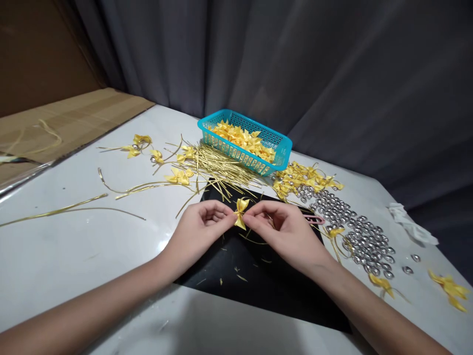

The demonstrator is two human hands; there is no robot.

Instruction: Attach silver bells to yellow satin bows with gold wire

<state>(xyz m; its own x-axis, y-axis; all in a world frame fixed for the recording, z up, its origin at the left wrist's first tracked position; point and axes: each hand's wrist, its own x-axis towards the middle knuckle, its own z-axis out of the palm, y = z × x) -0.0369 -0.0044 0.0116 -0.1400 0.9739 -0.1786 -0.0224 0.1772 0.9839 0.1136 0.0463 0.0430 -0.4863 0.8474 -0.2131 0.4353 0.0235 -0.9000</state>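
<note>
A small yellow ribbon bow [241, 213] is pinched between both hands, above a black mat [229, 281]. My left hand [207, 222] grips its left side with thumb and forefinger. On the other side my right hand [283, 229] pinches the bow too, its remaining fingers curled. A thin gold strand [254, 240] curves below the bow near my right hand; where it is attached is hidden. Trimmed yellow bits [241, 277] lie scattered on the mat.
A turquoise basket [286, 150] of yellow bows stands at the back. Gold twist ties [221, 167] are heaped before it. Silver beads [369, 241] spread to the right, beside more bows [303, 177]. A pink-handled tool [314, 219] lies behind my right hand. Cardboard [81, 116] is at left.
</note>
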